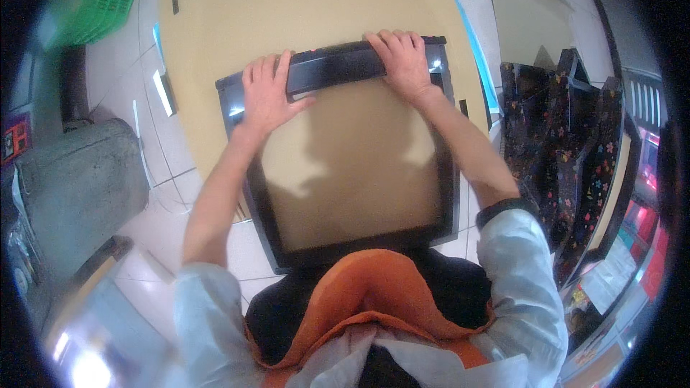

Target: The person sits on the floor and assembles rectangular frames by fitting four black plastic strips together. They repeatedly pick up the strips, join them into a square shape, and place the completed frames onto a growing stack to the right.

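A black rectangular frame (338, 70) lies in front of me, with its near rail close to my lap. Tan surface shows inside it, darkened by a shadow; whether that is a panel or the sheet below, I cannot tell. My left hand (267, 93) grips the left part of the far rail, fingers over the outer edge and thumb stretched along the inner side. Farther right, my right hand (402, 61) is closed over the same rail, its fingertips curled at the outer edge and its thumb mostly hidden.
Tan cardboard (309, 0) spreads under and beyond the frame, over a tiled floor (162, 151). Black flower-patterned pieces (557, 151) stand at the right. A green plastic basket (108, 0) is at the far left, with a grey padded block (83, 172) nearer.
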`<state>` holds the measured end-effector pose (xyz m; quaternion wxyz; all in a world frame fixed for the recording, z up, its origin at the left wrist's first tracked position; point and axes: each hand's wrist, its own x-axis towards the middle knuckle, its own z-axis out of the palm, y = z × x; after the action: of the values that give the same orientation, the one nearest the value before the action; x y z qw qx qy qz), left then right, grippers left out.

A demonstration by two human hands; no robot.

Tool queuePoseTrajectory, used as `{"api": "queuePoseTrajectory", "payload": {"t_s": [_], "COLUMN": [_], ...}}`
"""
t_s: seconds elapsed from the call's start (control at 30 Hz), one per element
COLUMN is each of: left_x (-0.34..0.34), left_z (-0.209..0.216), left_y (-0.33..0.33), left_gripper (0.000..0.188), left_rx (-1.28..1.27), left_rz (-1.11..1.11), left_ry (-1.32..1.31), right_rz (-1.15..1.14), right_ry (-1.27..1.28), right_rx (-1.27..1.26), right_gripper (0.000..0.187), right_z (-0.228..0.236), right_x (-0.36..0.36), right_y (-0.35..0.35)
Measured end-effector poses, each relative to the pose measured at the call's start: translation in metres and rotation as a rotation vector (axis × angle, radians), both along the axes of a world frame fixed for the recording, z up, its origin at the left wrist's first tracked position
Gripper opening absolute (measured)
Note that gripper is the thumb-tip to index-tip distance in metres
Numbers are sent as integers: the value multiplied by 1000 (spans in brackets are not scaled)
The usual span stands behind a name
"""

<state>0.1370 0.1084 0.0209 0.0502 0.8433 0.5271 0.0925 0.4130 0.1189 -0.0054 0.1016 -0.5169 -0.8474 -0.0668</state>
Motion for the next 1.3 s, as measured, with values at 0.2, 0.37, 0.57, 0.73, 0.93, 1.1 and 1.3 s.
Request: {"api": "queuePoseTrajectory", "payload": {"t_s": [0.2,0.37,0.57,0.73,0.93,1.1,1.3], "left_x": [-36,-23,-4,-31,-68,-59,-101], "left_z": [-2,4,-10,-18,-6,-8,-38], "left_y": [42,68,36,45,30,22,17], "left_gripper": [54,41,13,17,22,24,52], "left_rx": [-372,-473,-156,-94,-220,-148,-29], "left_rz": [-164,-292,22,-109,182,282,246], "left_ry": [-176,-108,83,121,352,249,-302], "right_rz": [272,302,93,87,-225,-311,-221], "right_ry": [249,40,-60,-101,-145,-93,247], "right_rx": [-404,-989,-428,-302,-394,-324,-107], "right_gripper": [66,49,17,16,22,22,46], "right_z": [25,35,10,9,26,17,8], "right_x": [27,45,27,34,59,53,59], "right_y": [19,74,37,32,23,12,8]}}
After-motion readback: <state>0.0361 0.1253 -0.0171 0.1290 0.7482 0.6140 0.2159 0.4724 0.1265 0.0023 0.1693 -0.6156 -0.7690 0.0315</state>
